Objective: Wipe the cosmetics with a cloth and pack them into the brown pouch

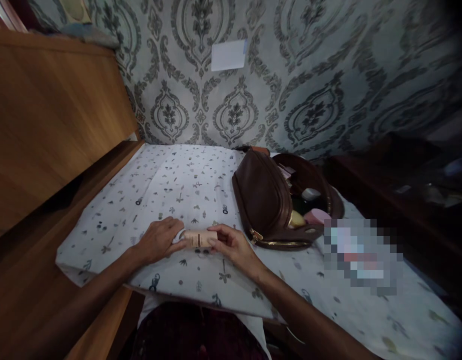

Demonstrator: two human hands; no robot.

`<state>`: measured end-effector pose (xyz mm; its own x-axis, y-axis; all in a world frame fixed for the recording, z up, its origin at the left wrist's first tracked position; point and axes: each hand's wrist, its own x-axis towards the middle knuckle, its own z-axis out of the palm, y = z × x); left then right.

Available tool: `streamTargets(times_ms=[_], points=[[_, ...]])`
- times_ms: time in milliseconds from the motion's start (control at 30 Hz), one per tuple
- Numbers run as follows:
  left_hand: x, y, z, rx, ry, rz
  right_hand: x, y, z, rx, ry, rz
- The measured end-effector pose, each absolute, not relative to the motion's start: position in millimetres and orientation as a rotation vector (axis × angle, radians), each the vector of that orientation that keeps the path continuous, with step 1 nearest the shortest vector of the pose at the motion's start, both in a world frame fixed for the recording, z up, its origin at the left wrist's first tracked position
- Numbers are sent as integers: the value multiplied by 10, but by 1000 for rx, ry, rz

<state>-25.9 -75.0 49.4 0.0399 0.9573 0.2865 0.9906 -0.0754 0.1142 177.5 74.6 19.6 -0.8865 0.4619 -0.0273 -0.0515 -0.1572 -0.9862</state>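
Currently my left hand (161, 242) has its fingers closed on the white end of a small beige bottle (198, 238), and my right hand (233, 248) pinches the other end. The bottle lies sideways between them, over the patterned cloth (170, 185); I cannot tell whether it touches. Beyond my right hand, the brown bag (261, 195) gapes unzipped, a pink item (318, 216) at its mouth.

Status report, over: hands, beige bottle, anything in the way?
Left hand and right hand at opposite ends of the beige bottle. Bottle held sideways. Open brown bag near right hand, not in the way.
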Motion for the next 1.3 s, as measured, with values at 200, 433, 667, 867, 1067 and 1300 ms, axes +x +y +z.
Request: streamTargets(times_ms=[200,433,667,867,1067,1300], points=[[5,-578,638,-2080,-2188,-386,1770,726,210,-461,-1725,2046],[313,-444,681,-2235,-2139,-328,1800,728,266,-451,-1719,1976],[-431,-948,646,-2191,-2370,-697,1800,772,302,-456,-1711,1943],[-472,-996,563,-1804,-2678,-1532,1801,793,308,-492,-1657,1985],[-432,-678,728,-1164,-2499,-2095,1762,783,291,-499,-1733,2116],[-448,-369,802,-376,-2115,-2888,1755,622,500,-404,-1889,2193]])
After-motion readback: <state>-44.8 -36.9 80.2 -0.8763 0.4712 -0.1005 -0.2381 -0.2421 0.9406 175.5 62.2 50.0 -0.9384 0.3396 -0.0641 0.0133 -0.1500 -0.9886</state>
